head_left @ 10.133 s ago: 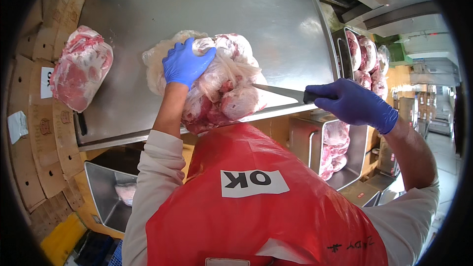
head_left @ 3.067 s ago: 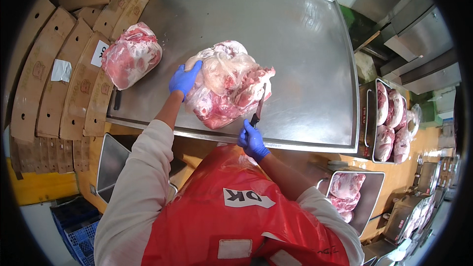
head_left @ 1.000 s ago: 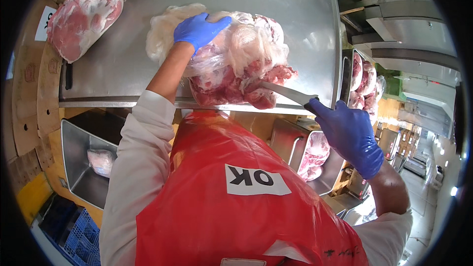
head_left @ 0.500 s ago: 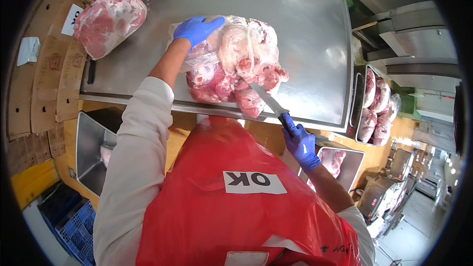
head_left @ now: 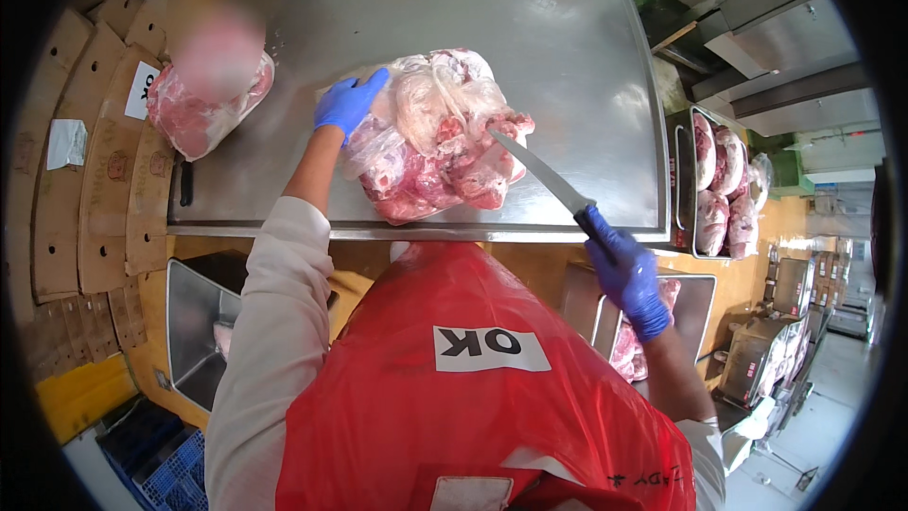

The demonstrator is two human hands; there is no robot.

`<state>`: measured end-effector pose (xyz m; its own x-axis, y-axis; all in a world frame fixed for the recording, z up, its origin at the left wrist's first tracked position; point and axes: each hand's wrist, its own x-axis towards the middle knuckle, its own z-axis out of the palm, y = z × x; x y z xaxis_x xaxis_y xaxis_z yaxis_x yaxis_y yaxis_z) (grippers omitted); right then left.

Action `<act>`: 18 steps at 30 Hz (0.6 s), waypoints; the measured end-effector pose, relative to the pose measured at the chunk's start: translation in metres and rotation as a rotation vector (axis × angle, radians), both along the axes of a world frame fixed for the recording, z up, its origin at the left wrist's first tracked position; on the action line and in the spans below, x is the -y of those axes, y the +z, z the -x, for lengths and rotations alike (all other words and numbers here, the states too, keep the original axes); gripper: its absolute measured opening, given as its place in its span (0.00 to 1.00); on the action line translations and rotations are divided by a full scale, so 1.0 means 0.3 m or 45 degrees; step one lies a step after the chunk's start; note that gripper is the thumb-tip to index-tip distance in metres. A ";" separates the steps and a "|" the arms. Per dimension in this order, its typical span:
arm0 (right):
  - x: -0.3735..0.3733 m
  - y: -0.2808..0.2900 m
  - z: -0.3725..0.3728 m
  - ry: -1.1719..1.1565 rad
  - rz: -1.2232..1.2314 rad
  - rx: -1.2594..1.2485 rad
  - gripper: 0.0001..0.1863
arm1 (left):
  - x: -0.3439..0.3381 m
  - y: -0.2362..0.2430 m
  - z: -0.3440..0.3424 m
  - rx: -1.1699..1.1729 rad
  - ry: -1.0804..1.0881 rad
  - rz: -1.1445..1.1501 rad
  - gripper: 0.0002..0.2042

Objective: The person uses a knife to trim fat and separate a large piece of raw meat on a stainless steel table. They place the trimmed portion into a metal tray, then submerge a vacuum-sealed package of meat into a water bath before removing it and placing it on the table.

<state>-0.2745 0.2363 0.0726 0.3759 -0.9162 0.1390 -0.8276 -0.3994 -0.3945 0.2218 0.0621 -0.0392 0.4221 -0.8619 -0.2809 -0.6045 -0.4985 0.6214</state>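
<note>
One steel table (head_left: 577, 76), one red apron (head_left: 397, 426) below; one plastic-draped meat mass (head_left: 426, 128) near the table's front edge! Two hands: left hand (head_left: 352, 106) spread on it, right hand (head_left: 626, 270) clenched round one knife (head_left: 550, 179); one black-printed label (head_left: 492, 349) on the apron.

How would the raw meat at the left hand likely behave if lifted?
Probably heavy: the raw meat looks thick and much larger than the left hand. Likely slippery, given its moist-looking surface and loose plastic film. Perhaps floppy where the flesh bulges in uneven lobes.
</note>
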 end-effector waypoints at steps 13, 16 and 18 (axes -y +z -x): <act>0.346 0.481 -0.337 0.485 -0.163 -1.052 0.22 | -0.001 0.052 0.007 -0.026 -0.075 -0.013 0.50; 0.386 0.456 -0.356 0.493 -0.253 -1.114 0.23 | -0.004 0.064 0.006 -0.044 -0.091 -0.028 0.50; 0.366 0.458 -0.374 0.520 -0.250 -1.036 0.23 | -0.001 0.070 0.013 -0.030 -0.100 -0.041 0.50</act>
